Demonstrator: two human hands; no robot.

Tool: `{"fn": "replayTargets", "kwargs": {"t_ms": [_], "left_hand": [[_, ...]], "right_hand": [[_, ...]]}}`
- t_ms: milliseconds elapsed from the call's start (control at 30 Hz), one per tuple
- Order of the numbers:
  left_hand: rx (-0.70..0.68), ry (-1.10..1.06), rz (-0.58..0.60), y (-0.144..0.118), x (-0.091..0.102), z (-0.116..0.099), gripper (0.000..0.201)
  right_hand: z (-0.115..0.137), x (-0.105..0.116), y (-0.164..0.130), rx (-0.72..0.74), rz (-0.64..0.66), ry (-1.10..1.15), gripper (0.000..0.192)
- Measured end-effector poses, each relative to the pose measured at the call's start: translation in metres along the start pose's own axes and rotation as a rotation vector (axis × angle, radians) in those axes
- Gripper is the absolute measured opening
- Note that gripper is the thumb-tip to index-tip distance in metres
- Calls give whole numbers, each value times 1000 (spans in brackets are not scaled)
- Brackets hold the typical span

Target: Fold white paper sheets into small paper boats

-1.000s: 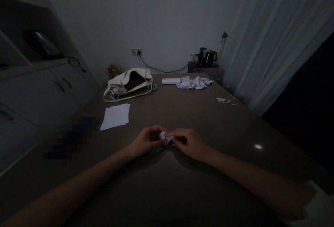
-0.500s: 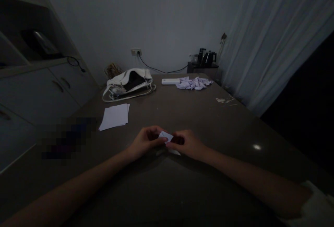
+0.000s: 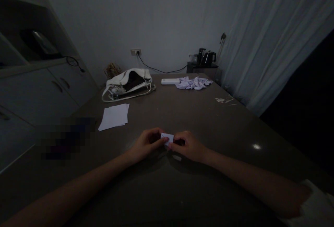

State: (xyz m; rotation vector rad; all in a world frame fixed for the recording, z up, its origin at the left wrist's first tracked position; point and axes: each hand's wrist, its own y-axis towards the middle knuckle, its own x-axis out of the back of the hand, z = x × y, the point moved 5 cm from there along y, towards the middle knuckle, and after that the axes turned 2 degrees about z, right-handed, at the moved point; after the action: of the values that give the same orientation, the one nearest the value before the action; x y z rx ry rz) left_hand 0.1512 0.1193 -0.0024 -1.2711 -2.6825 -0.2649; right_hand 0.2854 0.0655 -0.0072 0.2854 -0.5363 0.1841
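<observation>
A small folded piece of white paper point(image 3: 169, 137) is pinched between both hands above the dark tabletop. My left hand point(image 3: 147, 143) grips its left side, thumb across the front face and the other fingers behind. On the right edge, my right hand point(image 3: 189, 146) has thumb and curled fingers closed on the paper. A crease line shows on the upper left of the front face. The fingers cover the paper's back and part of its lower edge. Beneath the hands, a pale patch lies on the glossy table point(image 3: 156, 192).
White paper sheets point(image 3: 114, 116) are stacked at left, with a white handbag point(image 3: 130, 82) behind. Toward the back lie a white flat device point(image 3: 169, 81) and a pile of folded paper pieces point(image 3: 194, 83). Small scraps point(image 3: 221, 100) lie near the right edge. A kettle point(image 3: 209, 58) stands beyond.
The folded paper has turned slightly between my fingers and its top edge now looks flatter, less pointed. Both hands have shifted very little. The pale patch below them looks smaller.
</observation>
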Motion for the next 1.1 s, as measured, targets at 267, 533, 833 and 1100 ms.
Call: {"fn": "replayTargets", "kwargs": {"t_ms": [267,533,833,1100], "left_hand": [[15,99,19,-2,1,-3,26],[3,141,39,-2,-1,-3,29],[-111,373,-20,-8,3,-15,38],[-164,445,19,-7,2,-17,38]], "right_hand": [[-1,-2,1,-4,44,33,25],[3,-4,-2,-31,95,65,31],[3,-8,-2,17,158,103,37],[7,-9,-3,30,200,76,46]]}}
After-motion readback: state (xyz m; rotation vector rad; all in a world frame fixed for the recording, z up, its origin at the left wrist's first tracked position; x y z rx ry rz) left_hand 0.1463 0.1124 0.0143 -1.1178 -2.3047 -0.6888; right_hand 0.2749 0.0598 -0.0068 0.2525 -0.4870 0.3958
